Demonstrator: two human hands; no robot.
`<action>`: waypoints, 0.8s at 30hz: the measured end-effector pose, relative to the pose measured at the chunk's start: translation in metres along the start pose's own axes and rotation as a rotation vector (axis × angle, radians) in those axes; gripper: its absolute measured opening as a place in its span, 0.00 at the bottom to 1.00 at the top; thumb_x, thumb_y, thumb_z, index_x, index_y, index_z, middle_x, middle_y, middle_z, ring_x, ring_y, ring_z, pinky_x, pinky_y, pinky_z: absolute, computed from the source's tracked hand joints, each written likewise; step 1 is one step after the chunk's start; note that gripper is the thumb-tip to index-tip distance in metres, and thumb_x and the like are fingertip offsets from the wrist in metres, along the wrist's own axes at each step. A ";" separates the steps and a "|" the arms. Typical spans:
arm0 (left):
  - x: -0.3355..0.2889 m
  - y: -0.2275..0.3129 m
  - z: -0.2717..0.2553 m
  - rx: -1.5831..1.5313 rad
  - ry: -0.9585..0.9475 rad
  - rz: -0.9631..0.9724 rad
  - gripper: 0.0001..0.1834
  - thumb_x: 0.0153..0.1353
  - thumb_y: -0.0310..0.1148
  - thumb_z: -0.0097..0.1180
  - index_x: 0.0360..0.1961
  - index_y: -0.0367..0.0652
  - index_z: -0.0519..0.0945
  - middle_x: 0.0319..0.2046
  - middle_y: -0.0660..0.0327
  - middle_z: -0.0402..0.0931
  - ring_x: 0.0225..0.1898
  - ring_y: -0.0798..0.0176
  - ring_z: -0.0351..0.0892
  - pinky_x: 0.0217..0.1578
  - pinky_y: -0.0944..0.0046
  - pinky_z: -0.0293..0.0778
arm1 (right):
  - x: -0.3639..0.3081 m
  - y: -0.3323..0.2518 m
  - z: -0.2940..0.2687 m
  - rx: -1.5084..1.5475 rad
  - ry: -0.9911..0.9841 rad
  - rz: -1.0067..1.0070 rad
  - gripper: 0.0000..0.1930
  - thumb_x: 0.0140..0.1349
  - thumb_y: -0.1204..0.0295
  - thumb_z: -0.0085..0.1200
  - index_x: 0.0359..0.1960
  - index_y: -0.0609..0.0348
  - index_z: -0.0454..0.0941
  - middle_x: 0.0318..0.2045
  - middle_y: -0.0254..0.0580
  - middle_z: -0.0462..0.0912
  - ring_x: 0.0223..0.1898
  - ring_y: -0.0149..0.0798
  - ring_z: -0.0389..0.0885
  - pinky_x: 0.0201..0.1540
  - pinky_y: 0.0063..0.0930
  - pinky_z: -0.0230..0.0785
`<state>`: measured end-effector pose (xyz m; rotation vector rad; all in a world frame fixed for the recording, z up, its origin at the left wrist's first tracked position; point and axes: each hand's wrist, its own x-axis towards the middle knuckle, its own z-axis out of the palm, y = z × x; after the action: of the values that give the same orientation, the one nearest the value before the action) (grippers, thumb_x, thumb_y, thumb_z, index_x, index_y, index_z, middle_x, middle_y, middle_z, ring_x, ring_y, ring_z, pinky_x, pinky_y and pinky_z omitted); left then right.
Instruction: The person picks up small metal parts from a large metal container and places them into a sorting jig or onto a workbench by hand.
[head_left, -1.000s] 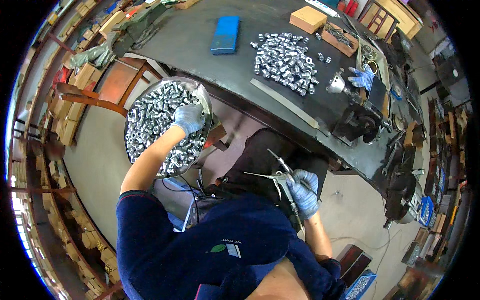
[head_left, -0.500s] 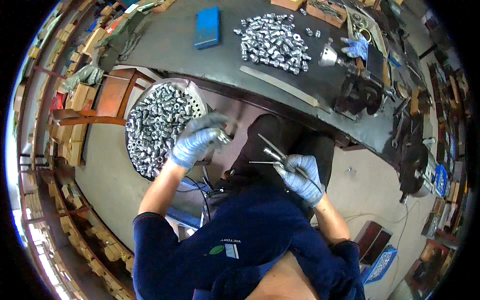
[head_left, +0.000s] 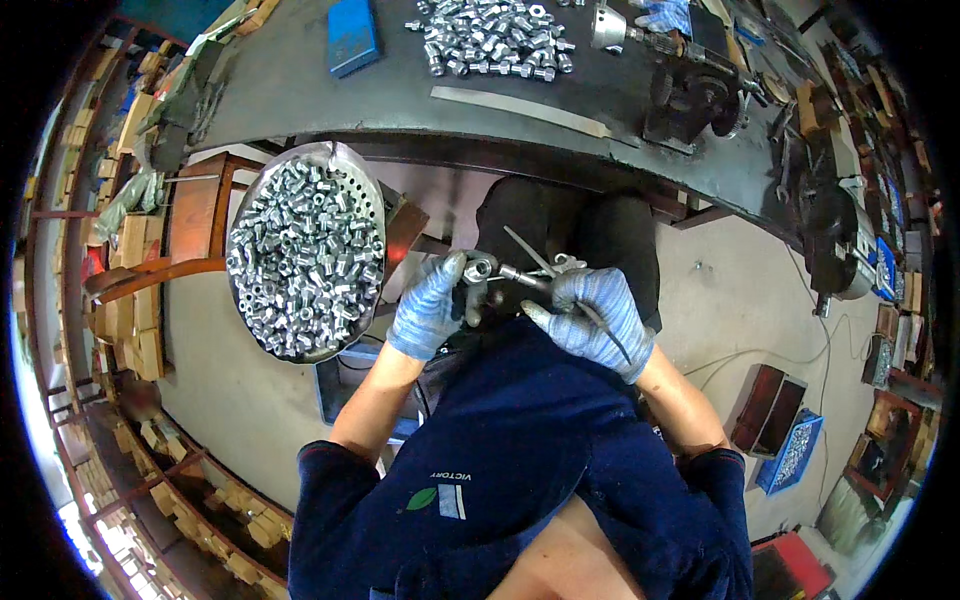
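Observation:
In front of my lap, my left hand (head_left: 428, 308), in a blue-grey work glove, pinches a shiny metal threaded fitting (head_left: 478, 270). Facing it, my gloved right hand (head_left: 600, 315) is closed around a hand tool with a bright cylindrical metal tip (head_left: 518, 276) pointing at the fitting. The tip is very close to it; whether they touch I cannot tell. A slim pointed file-like rod (head_left: 528, 250) also runs through the right hand, its dark tail showing below the fingers. To the left, a perforated metal basin (head_left: 366, 190) is heaped with similar fittings (head_left: 305, 265).
Across the front stands a dark workbench (head_left: 390, 105) with a pile of fittings (head_left: 495, 40), a blue box (head_left: 352, 38), a flat metal bar (head_left: 520, 110) and a bench-mounted device (head_left: 690, 100). A wooden stool (head_left: 195, 220) is by the basin. A blue crate (head_left: 795, 455) sits on the floor at right.
My left hand has come away from the basin's edge, rightward, bringing the fitting up to the tool in my right hand. The view has shifted, so the bench sits higher.

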<state>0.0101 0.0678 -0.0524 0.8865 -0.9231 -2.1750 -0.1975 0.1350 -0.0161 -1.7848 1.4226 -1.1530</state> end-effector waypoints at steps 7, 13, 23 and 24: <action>-0.004 0.022 -0.004 0.540 -0.018 0.061 0.15 0.60 0.36 0.56 0.41 0.34 0.79 0.21 0.63 0.76 0.18 0.73 0.72 0.19 0.76 0.68 | -0.006 -0.009 0.011 -0.289 -0.066 -0.077 0.20 0.44 0.60 0.66 0.09 0.53 0.68 0.08 0.43 0.66 0.12 0.47 0.68 0.16 0.35 0.60; 0.001 0.030 0.001 0.689 -0.146 0.208 0.17 0.57 0.31 0.59 0.46 0.35 0.77 0.31 0.62 0.79 0.30 0.74 0.76 0.33 0.73 0.73 | -0.008 -0.006 0.013 -0.253 -0.029 -0.075 0.20 0.44 0.60 0.66 0.09 0.53 0.67 0.08 0.43 0.65 0.12 0.46 0.68 0.17 0.35 0.60; 0.017 0.020 0.019 0.347 0.028 -0.050 0.17 0.60 0.37 0.56 0.42 0.33 0.77 0.25 0.62 0.77 0.26 0.73 0.74 0.31 0.72 0.72 | 0.001 0.003 0.004 -0.493 -0.051 -0.081 0.18 0.48 0.54 0.60 0.11 0.53 0.74 0.09 0.42 0.68 0.11 0.44 0.70 0.16 0.35 0.62; 0.021 0.017 0.018 0.392 0.032 -0.030 0.17 0.60 0.38 0.55 0.41 0.33 0.77 0.24 0.63 0.76 0.25 0.74 0.73 0.29 0.72 0.71 | 0.002 0.008 0.004 -0.506 -0.077 -0.074 0.19 0.50 0.53 0.58 0.13 0.52 0.75 0.09 0.42 0.69 0.12 0.43 0.71 0.16 0.36 0.62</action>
<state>-0.0114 0.0494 -0.0369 1.1179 -1.3556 -2.0307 -0.1970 0.1310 -0.0243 -2.2098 1.7214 -0.7886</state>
